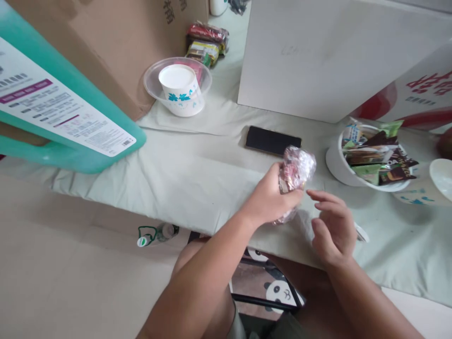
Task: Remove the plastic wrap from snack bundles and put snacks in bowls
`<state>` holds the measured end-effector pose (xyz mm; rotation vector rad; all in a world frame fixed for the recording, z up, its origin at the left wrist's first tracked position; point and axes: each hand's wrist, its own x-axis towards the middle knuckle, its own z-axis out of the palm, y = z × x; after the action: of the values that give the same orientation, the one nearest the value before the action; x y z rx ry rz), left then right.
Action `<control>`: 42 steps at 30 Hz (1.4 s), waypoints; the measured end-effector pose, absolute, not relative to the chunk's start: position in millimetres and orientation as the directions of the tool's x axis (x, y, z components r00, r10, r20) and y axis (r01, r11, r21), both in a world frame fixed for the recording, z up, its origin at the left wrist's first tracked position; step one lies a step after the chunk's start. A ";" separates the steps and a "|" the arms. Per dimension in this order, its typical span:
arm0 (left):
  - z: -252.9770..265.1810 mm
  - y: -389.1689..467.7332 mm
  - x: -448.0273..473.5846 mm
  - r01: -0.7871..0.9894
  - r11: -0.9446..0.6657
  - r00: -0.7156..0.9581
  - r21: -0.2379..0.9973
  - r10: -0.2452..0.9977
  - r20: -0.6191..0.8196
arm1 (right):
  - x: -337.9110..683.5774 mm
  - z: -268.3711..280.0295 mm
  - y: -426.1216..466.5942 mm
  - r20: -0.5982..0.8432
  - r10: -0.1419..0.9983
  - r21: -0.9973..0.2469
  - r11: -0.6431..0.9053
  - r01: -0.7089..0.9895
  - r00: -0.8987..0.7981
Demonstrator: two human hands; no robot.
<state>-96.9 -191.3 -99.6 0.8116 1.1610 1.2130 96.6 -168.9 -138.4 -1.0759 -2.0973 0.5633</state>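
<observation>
Over the front of the cloth-covered table, my left hand (271, 195) is wrapped round a shiny plastic-wrapped bundle (298, 167) with pinkish and silvery parts. What is inside the wrap cannot be made out. Just to its right, my right hand (335, 228) has its fingers apart and bent, holding nothing that I can see. A bit of clear plastic (304, 223) lies between the two hands. Under or behind my right hand, a white object (361, 233) shows only its end. A black phone (271, 140) rests flat just beyond the bundle.
A white bowl (335, 165) of wrapped snacks stands at right beside a paper cup (439, 181). Further left are a cup (180, 92) in a clear bowl (150, 82), snack packs (206, 40), a cardboard box (116, 42) and a large green jug (116, 127). A white box (318, 56) stands behind.
</observation>
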 end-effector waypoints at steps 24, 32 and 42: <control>-114.2 -159.0 -52.1 -0.556 0.109 -0.008 0.824 0.991 -0.136 | 99.1 -97.1 -160.3 -0.251 0.916 -0.956 -0.186 0.226 -0.311; -108.3 -155.5 -80.7 -0.585 -0.136 -0.390 0.800 0.912 -0.131 | 124.1 -105.4 -156.9 -0.240 0.890 -0.725 0.101 0.681 -0.388; -116.7 -171.6 -63.6 0.004 -0.103 -0.294 0.995 0.951 0.100 | 143.9 -125.5 -132.2 0.368 0.866 -0.459 0.485 0.744 -0.338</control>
<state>-63.6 -171.6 -116.7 1.1207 1.3674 1.5114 143.9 -132.2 -125.5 -1.3236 -2.1629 0.2803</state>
